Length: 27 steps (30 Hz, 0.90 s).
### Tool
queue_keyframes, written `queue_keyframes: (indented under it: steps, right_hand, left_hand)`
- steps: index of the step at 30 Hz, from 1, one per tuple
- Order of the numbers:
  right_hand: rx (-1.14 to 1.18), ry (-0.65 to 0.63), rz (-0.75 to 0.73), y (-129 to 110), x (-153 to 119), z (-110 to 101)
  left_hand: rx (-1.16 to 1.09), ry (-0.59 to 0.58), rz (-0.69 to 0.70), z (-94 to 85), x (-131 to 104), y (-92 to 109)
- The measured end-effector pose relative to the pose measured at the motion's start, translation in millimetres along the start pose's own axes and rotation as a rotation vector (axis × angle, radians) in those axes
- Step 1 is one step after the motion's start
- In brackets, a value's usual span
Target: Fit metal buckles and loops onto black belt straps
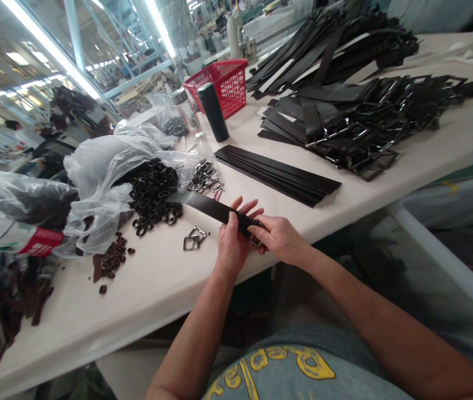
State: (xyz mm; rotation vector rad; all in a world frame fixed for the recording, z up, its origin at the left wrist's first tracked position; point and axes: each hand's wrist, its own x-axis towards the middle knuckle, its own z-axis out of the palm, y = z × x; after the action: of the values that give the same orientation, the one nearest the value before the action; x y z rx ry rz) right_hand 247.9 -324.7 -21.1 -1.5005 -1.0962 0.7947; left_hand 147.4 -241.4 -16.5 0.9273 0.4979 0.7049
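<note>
A black belt strap (211, 209) reaches from the pile of black loops to my two hands at the table's front edge. My left hand (235, 240) grips it from below, thumb on top and fingertips showing past its far side. At the strap's near end my right hand (280, 238) is closed, pinching a metal buckle (255, 240) against the strap; the fingers hide most of the buckle. Left of my hands lie a few loose metal buckles (195, 240). Behind the strap is a heap of small metal buckles (206, 178).
Black loops (153, 191) spill from a plastic bag (107, 161). Small brown loops (114, 258) lie nearer. Flat black straps (278, 173) lie behind my hands. Buckled belts (357, 122) are piled at right. A dark bottle (214, 114) stands before a red basket (234, 83).
</note>
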Motion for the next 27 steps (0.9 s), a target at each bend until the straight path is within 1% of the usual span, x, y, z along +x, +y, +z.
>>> queue_keyframes:
  steps: [2,4,8,13,16,19,22,24,27]
  right_hand:
    - [-0.007,0.02,0.002,1.6,0.0,1.1]
    - [-0.017,0.04,-0.002,3.2,0.8,1.7]
    - [-0.064,0.042,0.0,4.8,3.8,2.7]
    - [-0.185,0.063,0.004,2.6,4.6,5.3]
    - [-0.219,0.07,0.015,-0.3,3.9,6.3]
    - [-0.274,0.074,0.014,-3.0,3.7,7.0]
    - [-0.379,0.078,-0.003,-4.6,3.6,7.7]
    - [-0.44,0.073,-0.035,-4.7,3.2,8.0]
    - [-0.469,0.039,-0.094,-2.9,2.3,7.7]
  left_hand:
    - [-0.065,0.064,-0.015,-0.6,1.3,0.2]
    - [-0.072,0.109,-0.015,-1.2,1.8,0.2]
    - [-0.005,0.09,0.005,-2.7,1.1,-0.3]
    - [-0.019,0.091,0.09,-6.7,-0.6,-2.9]
    - [0.001,0.088,0.128,-7.8,-2.0,-5.4]
    - [0.054,0.071,0.192,-7.3,-3.4,-7.6]
    - [0.119,0.054,0.25,-6.2,-3.5,-7.8]
    - [0.073,0.065,0.234,-5.7,-2.4,-6.6]
    - [-0.068,0.104,0.153,-5.4,1.0,-3.8]
